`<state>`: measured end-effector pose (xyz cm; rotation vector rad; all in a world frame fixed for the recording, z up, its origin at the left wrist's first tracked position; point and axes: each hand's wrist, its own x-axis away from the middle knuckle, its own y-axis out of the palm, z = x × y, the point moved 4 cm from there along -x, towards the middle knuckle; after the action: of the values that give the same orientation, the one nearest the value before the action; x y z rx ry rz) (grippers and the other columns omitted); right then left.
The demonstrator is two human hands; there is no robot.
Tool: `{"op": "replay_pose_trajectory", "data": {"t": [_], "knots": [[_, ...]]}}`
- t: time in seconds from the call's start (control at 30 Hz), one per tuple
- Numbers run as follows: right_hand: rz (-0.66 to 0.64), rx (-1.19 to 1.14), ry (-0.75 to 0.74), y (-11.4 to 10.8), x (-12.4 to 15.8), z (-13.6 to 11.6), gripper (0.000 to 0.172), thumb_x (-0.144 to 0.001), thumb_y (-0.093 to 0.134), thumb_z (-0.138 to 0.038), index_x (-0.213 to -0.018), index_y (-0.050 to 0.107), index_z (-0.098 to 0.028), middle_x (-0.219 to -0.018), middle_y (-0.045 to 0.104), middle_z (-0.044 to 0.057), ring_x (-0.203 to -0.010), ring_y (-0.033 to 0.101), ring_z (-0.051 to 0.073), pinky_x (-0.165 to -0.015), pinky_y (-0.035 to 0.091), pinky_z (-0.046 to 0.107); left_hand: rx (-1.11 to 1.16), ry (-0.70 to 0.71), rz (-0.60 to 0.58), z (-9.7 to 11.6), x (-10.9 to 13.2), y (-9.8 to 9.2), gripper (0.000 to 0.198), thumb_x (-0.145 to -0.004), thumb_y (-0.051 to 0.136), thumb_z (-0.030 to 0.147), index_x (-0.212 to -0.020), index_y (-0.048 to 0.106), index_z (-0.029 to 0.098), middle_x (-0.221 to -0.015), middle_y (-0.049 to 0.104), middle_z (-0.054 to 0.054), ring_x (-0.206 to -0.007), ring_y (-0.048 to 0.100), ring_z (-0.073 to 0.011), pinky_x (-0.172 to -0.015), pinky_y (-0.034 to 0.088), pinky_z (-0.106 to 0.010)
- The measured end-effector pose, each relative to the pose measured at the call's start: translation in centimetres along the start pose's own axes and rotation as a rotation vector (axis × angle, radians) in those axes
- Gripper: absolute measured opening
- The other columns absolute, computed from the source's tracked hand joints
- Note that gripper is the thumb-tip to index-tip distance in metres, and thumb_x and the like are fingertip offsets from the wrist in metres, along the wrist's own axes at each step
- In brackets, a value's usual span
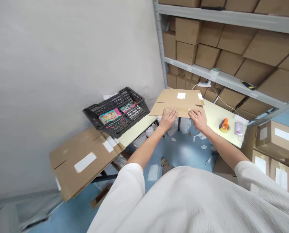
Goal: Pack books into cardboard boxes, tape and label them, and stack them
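A flattened cardboard box (175, 103) with white labels lies across the pale table (213, 115), its near edge towards me. My left hand (168, 118) rests on the near edge, left of the middle, fingers spread over the cardboard. Farther right on that edge lies my right hand (198, 119), its fingers stretched out flat on the board. Left of the board, a black plastic crate (134, 113) holds colourful packets (109, 116). An orange and yellow tape dispenser (224, 125) sits on the table to the right.
More flattened cardboard (73, 158) lies at the left. Shelves (227, 16) full of boxes stand behind, with a cable and power strip (204, 84). Labelled boxes (278, 139) are stacked at the right. Paper scraps litter the blue floor (180, 155).
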<state>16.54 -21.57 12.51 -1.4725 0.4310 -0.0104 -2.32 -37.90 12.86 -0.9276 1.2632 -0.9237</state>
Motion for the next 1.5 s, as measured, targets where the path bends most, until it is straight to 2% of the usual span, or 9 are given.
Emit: {"op": "replay_pose_trajectory", "data": {"t": [0.17, 0.33, 0.53, 0.63, 0.73, 0.83, 1.0, 1.3, 1.5], "knots": [[-0.056, 0.028, 0.206, 2.1, 3.7, 4.3, 0.062, -0.105, 0.042, -0.011, -0.164, 0.058, -0.016, -0.164, 0.062, 0.018, -0.148, 0.052, 0.036, -0.126, 0.028, 0.056, 0.055, 0.144, -0.082, 2.1, -6.0, 4.6, 0.057, -0.108, 0.038, 0.009, -0.159, 0.06, 0.019, -0.17, 0.056, -0.018, -0.166, 0.043, -0.0324, -0.14, 0.007, -0.076], [-0.081, 0.053, 0.407, 4.4, 5.0, 7.0, 0.06, -0.104, 0.04, -0.01, -0.161, 0.061, -0.015, -0.161, 0.065, 0.018, -0.146, 0.054, 0.035, -0.125, 0.03, 0.054, 0.118, 0.29, -0.14, 2.2, -11.8, 8.7, 0.054, -0.108, 0.036, 0.007, -0.154, 0.062, 0.018, -0.17, 0.056, -0.017, -0.165, 0.044, -0.033, -0.14, 0.007, -0.073], [-0.115, 0.071, 0.611, 7.7, 2.5, 8.3, 0.066, -0.1, 0.044, -0.008, -0.164, 0.057, -0.014, -0.164, 0.062, 0.021, -0.146, 0.053, 0.036, -0.125, 0.03, 0.056, 0.149, 0.471, -0.207, -1.1, -18.1, 12.8, 0.061, -0.104, 0.038, 0.002, -0.158, 0.06, 0.021, -0.169, 0.057, -0.016, -0.165, 0.045, -0.0308, -0.14, 0.012, -0.077], [-0.162, 0.063, 0.706, 9.7, 0.7, 7.7, 0.067, -0.1, 0.046, -0.008, -0.166, 0.055, -0.014, -0.166, 0.059, 0.021, -0.147, 0.051, 0.035, -0.125, 0.03, 0.054, 0.15, 0.541, -0.254, -3.5, -20.0, 14.9, 0.066, -0.1, 0.04, 0.0, -0.16, 0.059, 0.022, -0.168, 0.06, -0.014, -0.165, 0.047, -0.0296, -0.14, 0.014, -0.076], [-0.212, 0.018, 0.768, 11.7, -0.5, 6.2, 0.062, -0.102, 0.047, -0.011, -0.163, 0.058, -0.014, -0.163, 0.061, 0.021, -0.146, 0.052, 0.034, -0.124, 0.031, 0.052, 0.171, 0.586, -0.324, -5.6, -20.1, 17.2, 0.066, -0.097, 0.046, 0.002, -0.159, 0.06, 0.021, -0.162, 0.065, -0.015, -0.161, 0.051, -0.0301, -0.141, 0.014, -0.073], [-0.244, -0.05, 0.769, 13.5, -1.2, 4.5, 0.053, -0.105, 0.053, -0.019, -0.157, 0.064, -0.015, -0.157, 0.066, 0.022, -0.14, 0.057, 0.035, -0.122, 0.034, 0.051, 0.213, 0.606, -0.385, -7.1, -19.0, 19.1, 0.063, -0.095, 0.053, 0.008, -0.155, 0.064, 0.019, -0.154, 0.069, -0.018, -0.154, 0.057, -0.0322, -0.142, 0.009, -0.07], [-0.264, -0.097, 0.766, 14.9, -1.9, 3.9, 0.044, -0.111, 0.056, -0.041, -0.145, 0.071, -0.017, -0.149, 0.071, 0.021, -0.131, 0.063, 0.035, -0.118, 0.04, 0.048, 0.272, 0.541, -0.426, -8.8, -18.0, 20.6, 0.054, -0.098, 0.053, 0.015, -0.149, 0.068, 0.018, -0.15, 0.071, -0.018, -0.152, 0.057, -0.033, -0.142, 0.014, -0.066], [-0.2, -0.082, 0.851, 14.4, -3.1, 10.0, 0.047, -0.113, 0.041, -0.03, -0.143, 0.072, -0.014, -0.145, 0.072, 0.021, -0.126, 0.066, 0.035, -0.11, 0.048, 0.049, 0.307, 0.366, -0.421, -9.9, -19.6, 22.1, 0.052, -0.101, 0.049, 0.016, -0.151, 0.065, 0.019, -0.156, 0.067, -0.018, -0.151, 0.057, -0.0326, -0.138, 0.027, -0.061], [-0.214, -0.177, 0.851, 15.3, -3.4, 15.3, 0.047, -0.111, 0.038, -0.026, -0.138, 0.074, -0.012, -0.145, 0.073, 0.019, -0.128, 0.066, 0.035, -0.111, 0.049, 0.049, 0.318, 0.298, -0.497, -9.1, -19.2, 23.6, 0.052, -0.103, 0.047, 0.015, -0.152, 0.064, 0.015, -0.156, 0.066, -0.019, -0.138, 0.066, -0.0312, -0.123, 0.048, -0.048]]}}
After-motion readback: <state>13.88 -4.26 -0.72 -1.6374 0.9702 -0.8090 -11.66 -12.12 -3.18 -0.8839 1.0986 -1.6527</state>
